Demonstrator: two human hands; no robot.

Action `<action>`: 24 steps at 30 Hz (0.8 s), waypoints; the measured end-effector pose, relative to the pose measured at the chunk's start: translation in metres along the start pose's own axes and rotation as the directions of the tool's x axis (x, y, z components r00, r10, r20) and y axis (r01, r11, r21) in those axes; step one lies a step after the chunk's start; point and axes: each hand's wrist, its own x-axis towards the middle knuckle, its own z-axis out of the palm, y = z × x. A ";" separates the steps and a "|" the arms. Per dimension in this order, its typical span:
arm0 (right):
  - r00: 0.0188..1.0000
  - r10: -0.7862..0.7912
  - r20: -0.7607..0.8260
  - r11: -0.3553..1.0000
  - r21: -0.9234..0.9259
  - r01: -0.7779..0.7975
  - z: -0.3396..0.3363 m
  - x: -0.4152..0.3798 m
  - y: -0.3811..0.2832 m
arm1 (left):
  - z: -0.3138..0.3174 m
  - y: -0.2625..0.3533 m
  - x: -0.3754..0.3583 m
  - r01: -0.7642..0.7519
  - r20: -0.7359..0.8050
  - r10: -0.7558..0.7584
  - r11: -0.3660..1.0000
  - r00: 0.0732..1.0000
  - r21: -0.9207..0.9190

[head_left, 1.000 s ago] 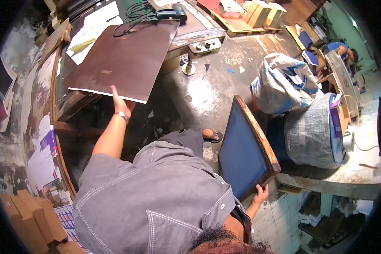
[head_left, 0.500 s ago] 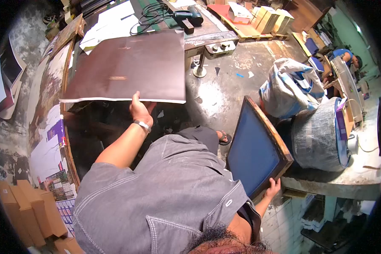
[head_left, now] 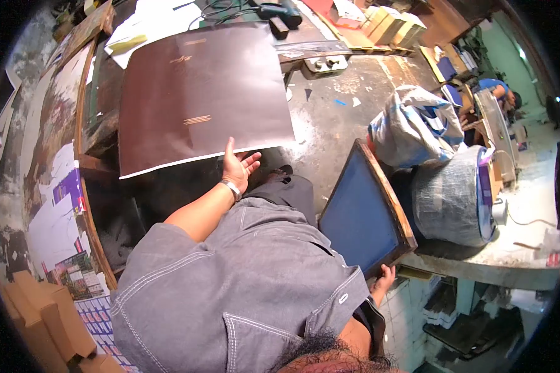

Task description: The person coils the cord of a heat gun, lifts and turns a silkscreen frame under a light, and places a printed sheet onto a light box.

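Note:
A large brown sheet (head_left: 205, 87) with small printed lettering and a white lower edge spans the upper left, slightly curved. My left hand (head_left: 239, 171), palm up, has it at the lower edge, with the thumb over its face and the other fingers partly spread by the edge. At the lower right, my right hand (head_left: 384, 280) grips the bottom corner of a wood-framed blue panel (head_left: 364, 214), which stands tilted beside my body; part of that hand is hidden behind the frame.
Papers (head_left: 158, 22) lie behind the sheet. A metal fixture with knobs (head_left: 325, 64) juts from the table. To the right are a white sack (head_left: 410, 127) and a plastic-wrapped drum (head_left: 451, 196). Cardboard (head_left: 50, 311) stands at the lower left. Another person (head_left: 498, 90) bends at the far right.
The brown sheet and my left hand have moved right, and the sheet bows more. My left fingers show more spread. The view has shifted; my right hand still holds the panel.

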 end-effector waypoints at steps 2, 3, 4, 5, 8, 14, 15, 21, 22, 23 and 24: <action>0.997 0.061 -0.056 0.998 -0.006 -0.062 0.001 -0.007 -0.005 | -0.025 0.014 0.008 -0.009 -0.014 0.008 0.995 1.000 -0.104; 0.995 0.076 -0.068 0.997 -0.013 -0.077 0.003 -0.011 -0.010 | -0.037 0.024 0.012 -0.052 -0.094 0.039 0.988 0.995 -0.145; 0.993 0.089 -0.079 0.996 -0.021 -0.091 0.003 -0.011 -0.011 | -0.053 0.031 0.021 -0.110 -0.153 0.076 0.968 0.985 -0.225; 0.997 0.081 -0.001 0.997 0.017 -0.081 0.002 -0.010 -0.013 | -0.068 0.038 0.028 -0.169 -0.165 0.138 0.967 0.977 -0.192; 0.990 0.141 -0.016 0.990 -0.025 -0.141 -0.003 0.003 -0.013 | -0.101 0.057 0.034 -0.202 -0.118 0.181 0.958 0.976 -0.203; 0.992 0.109 0.062 0.994 -0.039 -0.106 0.007 0.017 -0.020 | -0.091 0.050 0.023 -0.009 0.053 0.015 0.994 0.998 -0.111; 0.992 0.112 0.062 0.993 -0.036 -0.110 0.009 0.020 -0.020 | -0.092 0.041 0.027 0.030 0.080 -0.024 0.997 0.996 -0.071; 0.990 0.054 0.129 0.992 -0.116 -0.039 0.014 0.041 -0.007 | -0.080 0.026 0.017 0.243 0.173 -0.250 0.968 0.953 0.061; 0.986 0.050 0.162 0.995 -0.090 -0.036 0.017 0.042 -0.008 | -0.077 0.029 0.014 0.278 0.186 -0.286 0.958 0.940 0.069; 0.980 0.046 0.195 0.997 -0.067 -0.034 0.020 0.045 -0.010 | -0.075 0.032 0.008 0.295 0.185 -0.300 0.954 0.936 0.056; 0.986 0.046 0.159 0.997 -0.068 -0.035 0.026 0.042 -0.015 | -0.077 0.034 0.006 0.316 0.174 -0.314 0.949 0.934 0.015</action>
